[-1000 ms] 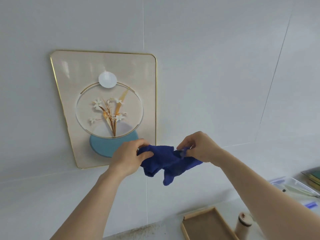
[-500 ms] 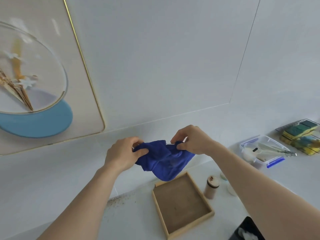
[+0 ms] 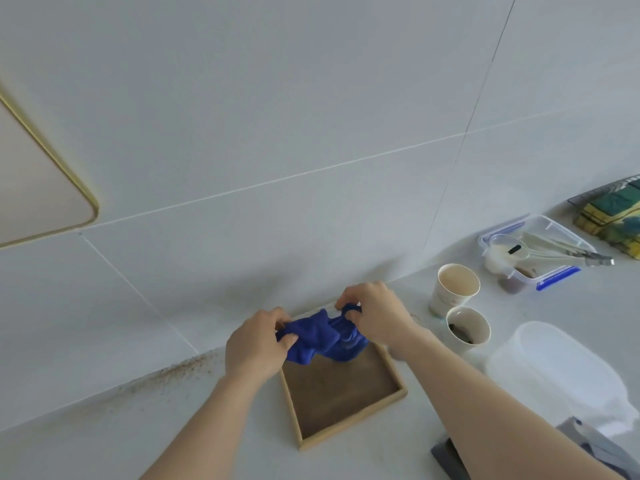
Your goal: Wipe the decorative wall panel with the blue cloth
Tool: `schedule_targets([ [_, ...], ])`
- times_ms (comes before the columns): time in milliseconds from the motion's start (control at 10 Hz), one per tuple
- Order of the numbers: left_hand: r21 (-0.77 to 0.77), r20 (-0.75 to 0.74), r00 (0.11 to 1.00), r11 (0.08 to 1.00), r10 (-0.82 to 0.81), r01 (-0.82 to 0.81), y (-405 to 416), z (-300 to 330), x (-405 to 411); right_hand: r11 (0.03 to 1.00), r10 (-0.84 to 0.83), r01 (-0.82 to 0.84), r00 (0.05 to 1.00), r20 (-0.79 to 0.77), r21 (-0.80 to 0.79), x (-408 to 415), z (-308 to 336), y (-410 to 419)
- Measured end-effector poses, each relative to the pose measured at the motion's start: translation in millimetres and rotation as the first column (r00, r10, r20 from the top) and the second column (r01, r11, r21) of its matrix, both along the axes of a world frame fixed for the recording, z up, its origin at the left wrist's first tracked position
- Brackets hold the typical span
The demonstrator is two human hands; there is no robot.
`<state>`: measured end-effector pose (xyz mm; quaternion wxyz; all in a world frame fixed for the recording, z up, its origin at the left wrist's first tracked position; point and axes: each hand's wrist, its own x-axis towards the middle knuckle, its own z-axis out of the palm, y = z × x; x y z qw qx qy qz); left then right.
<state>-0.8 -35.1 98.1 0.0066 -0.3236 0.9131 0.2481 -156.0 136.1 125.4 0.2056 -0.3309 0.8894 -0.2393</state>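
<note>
The blue cloth [image 3: 322, 337] is bunched between both hands, held just above the back end of a wooden tray [image 3: 346, 403] on the counter. My left hand [image 3: 256, 344] grips its left end and my right hand [image 3: 374, 313] pinches its right end. Only the lower right corner of the decorative wall panel [image 3: 31, 192], beige with a gold rim, shows at the far left edge, well away from the cloth.
Two paper cups [image 3: 453, 289] [image 3: 467, 329] stand right of the tray. Behind them is a clear box [image 3: 533, 251] with utensils and stacked sponges [image 3: 613, 216]. A translucent white tub [image 3: 554, 368] sits at the right. Brown specks [image 3: 173, 372] dot the wall base.
The view has swung down and right, so the wall panel slid almost out of frame. Both hands lowered the cloth from in front of the wall to just above the wooden tray.
</note>
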Motion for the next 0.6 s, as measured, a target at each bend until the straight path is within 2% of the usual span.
schedule_targets([
  [200, -0.158, 0.094, 0.993, 0.984, -0.075, 0.089, 21, -54, -4, 0.991, 0.075, -0.067, 0.995, -0.067, 0.12, 12, -69, 16],
  [300, -0.133, 0.26, 0.949, 0.967, -0.178, 0.218, 27, -84, 3, 0.943, 0.172, -0.172, 0.985, 0.024, 0.285, 21, -98, 28],
  [400, -0.052, 0.444, 0.84, 0.927, -0.311, 0.371, 31, -105, 13, 0.842, 0.257, -0.314, 0.948, 0.186, 0.438, 32, -120, 40],
  [500, -0.069, 0.539, 0.777, 0.902, -0.325, 0.425, 31, -116, 19, 0.81, 0.29, -0.338, 0.941, 0.175, 0.48, 39, -129, 44],
  [600, -0.123, 0.548, 0.78, 0.893, -0.302, 0.433, 26, -111, 20, 0.831, 0.276, -0.288, 0.956, 0.097, 0.476, 45, -125, 39],
])
